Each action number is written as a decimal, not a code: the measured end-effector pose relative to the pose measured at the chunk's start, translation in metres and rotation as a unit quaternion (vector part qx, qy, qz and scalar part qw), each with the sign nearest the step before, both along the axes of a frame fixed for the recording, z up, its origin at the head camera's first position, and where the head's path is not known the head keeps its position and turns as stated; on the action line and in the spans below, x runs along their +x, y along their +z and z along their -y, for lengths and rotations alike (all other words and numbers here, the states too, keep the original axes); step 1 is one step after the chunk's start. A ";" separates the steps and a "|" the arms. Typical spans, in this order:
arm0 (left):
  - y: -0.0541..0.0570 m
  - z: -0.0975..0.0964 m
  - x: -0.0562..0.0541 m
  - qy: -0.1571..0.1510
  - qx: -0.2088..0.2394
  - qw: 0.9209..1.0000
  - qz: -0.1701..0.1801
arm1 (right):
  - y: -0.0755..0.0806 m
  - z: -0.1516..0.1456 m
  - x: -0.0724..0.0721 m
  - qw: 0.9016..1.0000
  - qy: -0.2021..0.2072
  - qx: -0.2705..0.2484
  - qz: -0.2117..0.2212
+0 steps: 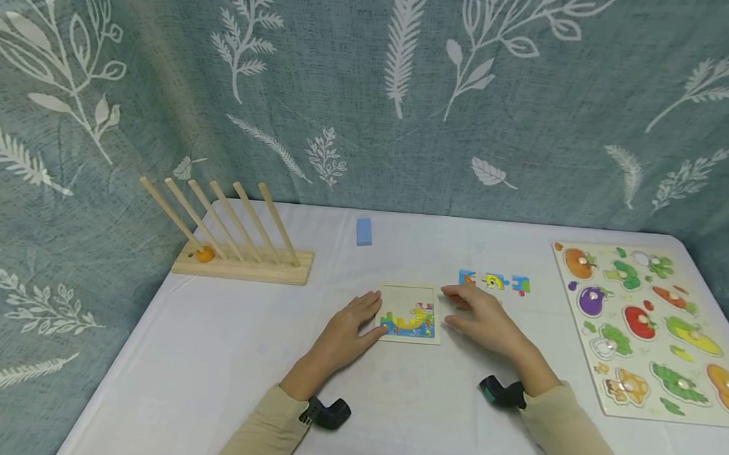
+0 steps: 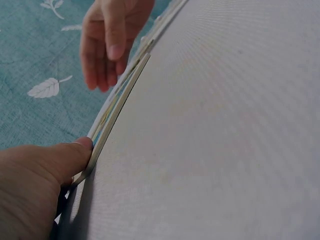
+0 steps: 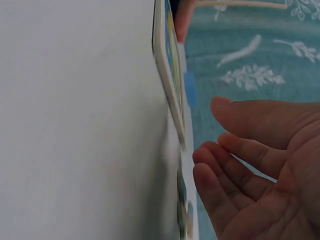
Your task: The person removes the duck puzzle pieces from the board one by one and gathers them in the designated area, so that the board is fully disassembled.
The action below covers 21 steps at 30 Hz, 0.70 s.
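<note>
A small square wooden jigsaw board (image 1: 409, 315) lies on the table, partly filled with a yellow and blue picture along its lower and right parts. My left hand (image 1: 348, 330) rests at its left side, fingertips along the edge and thumb (image 2: 75, 156) on the frame near the front corner. Just right of the board hovers my right hand (image 1: 483, 318), fingers loosely bent with nothing between them in the right wrist view. Beyond it lie several loose jigsaw pieces, among them a yellow one (image 1: 494, 282) and a blue-green one (image 1: 520, 284); the right hand partly covers others.
A wooden rack (image 1: 245, 268) with several slanted pegs and one orange bead (image 1: 205, 253) stands at the back left. A blue block (image 1: 363, 231) lies near the back edge. On the right is a large vegetable knob puzzle (image 1: 662, 332). A patterned curtain (image 1: 360, 83) hangs behind the table.
</note>
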<state>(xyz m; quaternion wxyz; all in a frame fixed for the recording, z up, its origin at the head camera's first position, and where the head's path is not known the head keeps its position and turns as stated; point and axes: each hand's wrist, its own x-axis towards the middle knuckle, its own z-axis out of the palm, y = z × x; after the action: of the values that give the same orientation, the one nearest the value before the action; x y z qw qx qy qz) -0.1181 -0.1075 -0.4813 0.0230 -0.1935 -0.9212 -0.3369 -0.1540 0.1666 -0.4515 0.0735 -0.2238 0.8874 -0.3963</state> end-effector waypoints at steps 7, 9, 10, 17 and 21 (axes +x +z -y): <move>0.001 0.000 0.000 0.002 -0.009 1.000 0.010 | -0.004 0.023 -0.007 0.999 0.027 -0.034 0.032; 0.002 0.000 0.000 0.001 -0.007 1.000 0.011 | -0.006 0.026 -0.008 0.999 0.031 -0.028 0.031; 0.002 -0.001 0.001 0.001 -0.006 1.000 0.011 | -0.007 0.027 -0.008 0.999 0.033 -0.021 0.029; 0.003 -0.001 0.001 -0.003 -0.009 1.000 0.012 | -0.011 0.029 -0.007 0.998 0.055 0.026 -0.001; 0.003 0.000 0.001 0.000 -0.003 1.000 0.012 | -0.012 0.029 -0.007 0.997 0.068 0.031 -0.017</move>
<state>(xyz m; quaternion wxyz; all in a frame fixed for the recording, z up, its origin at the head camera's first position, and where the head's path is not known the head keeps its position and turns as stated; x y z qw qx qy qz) -0.1170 -0.1075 -0.4782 0.0116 -0.1900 -0.9222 -0.3365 -0.1606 0.1374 -0.4640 0.0923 -0.2880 0.8830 -0.3589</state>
